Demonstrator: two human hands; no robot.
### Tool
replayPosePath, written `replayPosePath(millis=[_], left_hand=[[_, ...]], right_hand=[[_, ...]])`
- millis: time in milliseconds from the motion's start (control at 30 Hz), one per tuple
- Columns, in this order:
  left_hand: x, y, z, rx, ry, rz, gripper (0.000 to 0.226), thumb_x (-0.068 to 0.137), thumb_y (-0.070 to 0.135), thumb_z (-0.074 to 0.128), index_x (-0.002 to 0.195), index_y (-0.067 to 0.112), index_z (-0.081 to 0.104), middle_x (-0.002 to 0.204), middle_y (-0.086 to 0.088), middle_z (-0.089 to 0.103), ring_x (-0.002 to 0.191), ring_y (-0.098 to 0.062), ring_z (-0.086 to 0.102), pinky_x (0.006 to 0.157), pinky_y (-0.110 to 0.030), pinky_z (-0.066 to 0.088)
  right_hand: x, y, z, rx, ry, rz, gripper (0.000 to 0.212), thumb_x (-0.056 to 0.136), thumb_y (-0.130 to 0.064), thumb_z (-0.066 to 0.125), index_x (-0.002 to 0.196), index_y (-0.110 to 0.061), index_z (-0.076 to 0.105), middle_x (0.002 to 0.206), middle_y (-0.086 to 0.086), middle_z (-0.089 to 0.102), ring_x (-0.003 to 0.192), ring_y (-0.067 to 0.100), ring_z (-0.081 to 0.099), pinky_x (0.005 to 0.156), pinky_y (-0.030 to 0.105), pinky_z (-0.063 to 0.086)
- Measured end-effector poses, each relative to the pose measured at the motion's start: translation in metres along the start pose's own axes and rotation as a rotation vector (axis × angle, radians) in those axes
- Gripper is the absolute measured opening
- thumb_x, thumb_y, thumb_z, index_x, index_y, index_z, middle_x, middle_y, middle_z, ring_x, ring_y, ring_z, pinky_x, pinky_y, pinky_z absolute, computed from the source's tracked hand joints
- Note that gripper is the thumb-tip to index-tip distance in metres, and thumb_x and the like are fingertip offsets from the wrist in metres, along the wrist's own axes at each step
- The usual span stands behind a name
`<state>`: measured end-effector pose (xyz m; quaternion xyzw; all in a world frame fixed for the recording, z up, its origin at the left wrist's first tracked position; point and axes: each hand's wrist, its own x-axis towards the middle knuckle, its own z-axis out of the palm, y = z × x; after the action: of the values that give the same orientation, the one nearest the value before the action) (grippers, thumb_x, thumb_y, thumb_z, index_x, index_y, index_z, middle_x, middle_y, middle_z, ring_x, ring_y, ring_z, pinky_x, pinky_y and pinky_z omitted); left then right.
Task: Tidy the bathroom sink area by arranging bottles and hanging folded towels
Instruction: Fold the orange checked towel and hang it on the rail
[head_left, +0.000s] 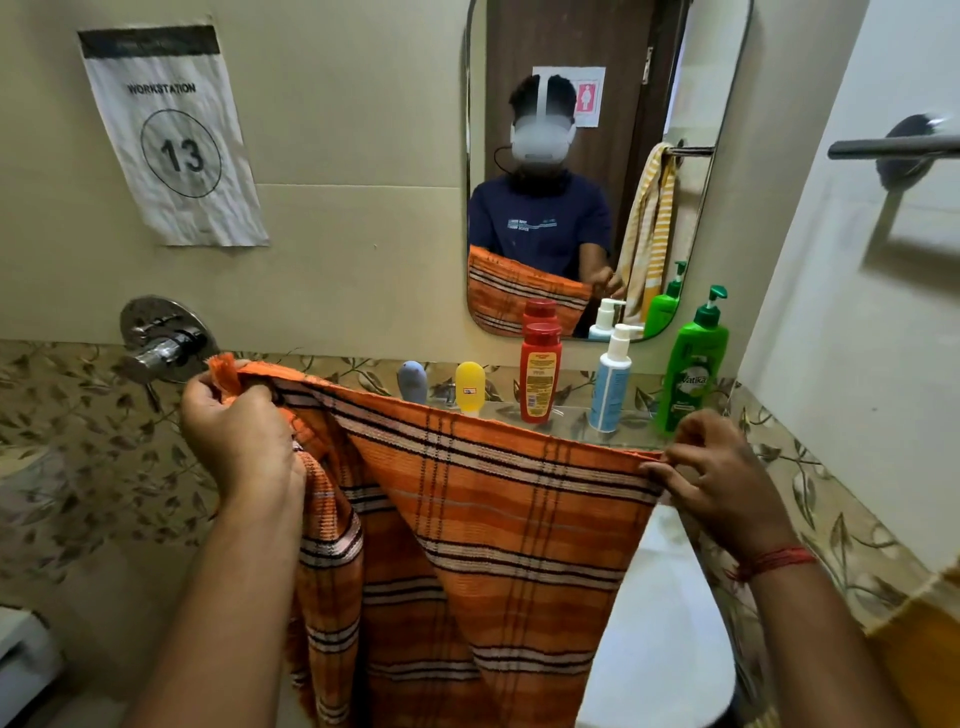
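1. Left hand is clenched on a bunched corner of the orange striped towel; right hand pinches the opposite top corner.
2. The towel's top edge is stretched between the hands, its length hanging free below.
3. Just beyond that edge a shelf carries five bottles, the green pump bottle nearest the right hand.
4. A wall tap sits just above the left hand.
5. A towel bar is mounted well above the right hand.

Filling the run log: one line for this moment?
left hand: grips towel corner | right hand: pinches other corner | orange towel: held spread, unhung | bottles: lined on shelf
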<state>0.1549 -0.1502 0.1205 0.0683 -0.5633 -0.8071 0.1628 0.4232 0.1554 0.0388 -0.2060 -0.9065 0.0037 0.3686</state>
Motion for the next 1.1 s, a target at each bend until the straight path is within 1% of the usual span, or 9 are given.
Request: replayPosePath(millis=[133, 233, 367, 500, 700, 833, 933, 1033, 1100], left_hand=[[-0.005, -0.003, 0.000, 0.021, -0.013, -0.008, 0.033, 0.083, -0.004, 0.047, 0.091, 0.025, 0.059, 0.083, 0.011, 0.062, 0.072, -0.006, 0.061, 0.060, -0.018, 0.051], [-0.005, -0.005, 0.001, 0.010, -0.011, -0.015, 0.033, 0.084, -0.003, 0.049, 0.097, 0.024, 0.062, 0.086, 0.011, 0.064, 0.074, -0.005, 0.063, 0.062, -0.019, 0.052], [-0.001, -0.005, -0.001, 0.014, -0.027, -0.006, 0.032, 0.086, -0.004, 0.050, 0.096, 0.024, 0.061, 0.087, 0.011, 0.064, 0.076, -0.005, 0.063, 0.064, -0.020, 0.053], [-0.001, -0.008, -0.002, 0.044, -0.042, 0.007, 0.033, 0.086, -0.004, 0.052, 0.101, 0.024, 0.063, 0.090, 0.011, 0.063, 0.077, -0.002, 0.061, 0.061, -0.015, 0.047], [0.003, -0.012, -0.004, 0.082, -0.036, 0.004, 0.034, 0.087, -0.003, 0.053, 0.107, 0.021, 0.066, 0.095, 0.008, 0.064, 0.077, -0.003, 0.060, 0.062, -0.017, 0.046], [0.000, -0.011, -0.003, 0.079, -0.077, 0.025, 0.032, 0.088, -0.004, 0.052, 0.100, 0.024, 0.064, 0.086, 0.011, 0.062, 0.074, -0.003, 0.059, 0.066, -0.021, 0.049], [0.008, -0.014, -0.003, 0.232, -0.246, 0.073, 0.027, 0.091, 0.003, 0.061, 0.112, 0.019, 0.065, 0.096, 0.006, 0.067, 0.082, -0.009, 0.065, 0.068, -0.024, 0.052], [0.009, -0.012, -0.003, 0.440, -0.545, 0.110, 0.032, 0.087, 0.025, 0.076, 0.114, 0.023, 0.059, 0.104, -0.003, 0.069, 0.094, -0.026, 0.070, 0.083, -0.048, 0.059], [0.000, -0.005, -0.002, 0.532, -0.678, 0.157, 0.035, 0.085, 0.038, 0.078, 0.109, 0.021, 0.058, 0.100, -0.004, 0.069, 0.093, -0.026, 0.069, 0.088, -0.048, 0.057]], right_hand=[[-0.004, -0.006, 0.003, 0.191, -0.026, 0.166, 0.070, 0.092, -0.066, 0.029, 0.079, -0.013, 0.072, 0.078, -0.002, 0.062, 0.069, 0.015, 0.056, 0.057, 0.026, 0.043], [-0.003, -0.010, 0.002, 0.276, -0.044, 0.227, 0.055, 0.092, -0.061, 0.045, 0.074, -0.015, 0.070, 0.068, -0.003, 0.064, 0.065, 0.013, 0.059, 0.055, 0.023, 0.042], [0.000, -0.011, -0.007, 0.395, -0.150, 0.296, 0.015, 0.084, -0.029, 0.073, 0.075, -0.017, 0.070, 0.074, -0.003, 0.068, 0.071, 0.010, 0.064, 0.060, 0.021, 0.046], [-0.001, -0.015, -0.014, 0.882, 0.014, 0.495, 0.010, 0.083, -0.016, 0.073, 0.078, -0.009, 0.070, 0.073, 0.003, 0.071, 0.072, 0.020, 0.066, 0.069, 0.035, 0.053], [0.001, -0.013, -0.024, 1.126, 0.069, 0.549, 0.060, 0.045, -0.059, 0.088, 0.079, -0.015, 0.067, 0.079, 0.006, 0.067, 0.076, 0.016, 0.067, 0.068, 0.028, 0.060], [0.002, -0.019, -0.029, 1.180, 0.107, 0.606, 0.025, 0.068, -0.027, 0.084, 0.081, -0.020, 0.063, 0.080, 0.005, 0.062, 0.074, 0.015, 0.066, 0.065, 0.028, 0.058], [0.006, -0.023, -0.037, 1.091, 0.159, 0.690, 0.027, 0.082, 0.011, 0.065, 0.084, -0.016, 0.061, 0.076, 0.007, 0.058, 0.065, 0.016, 0.062, 0.059, 0.030, 0.055], [0.009, -0.022, -0.050, 0.928, 0.274, 0.785, 0.029, 0.078, 0.010, 0.065, 0.078, -0.019, 0.066, 0.073, 0.009, 0.060, 0.070, 0.027, 0.060, 0.063, 0.034, 0.050], [0.014, -0.030, -0.060, 0.951, 0.350, 0.820, 0.027, 0.075, 0.007, 0.065, 0.076, -0.019, 0.070, 0.074, 0.010, 0.062, 0.070, 0.028, 0.060, 0.062, 0.034, 0.050]])
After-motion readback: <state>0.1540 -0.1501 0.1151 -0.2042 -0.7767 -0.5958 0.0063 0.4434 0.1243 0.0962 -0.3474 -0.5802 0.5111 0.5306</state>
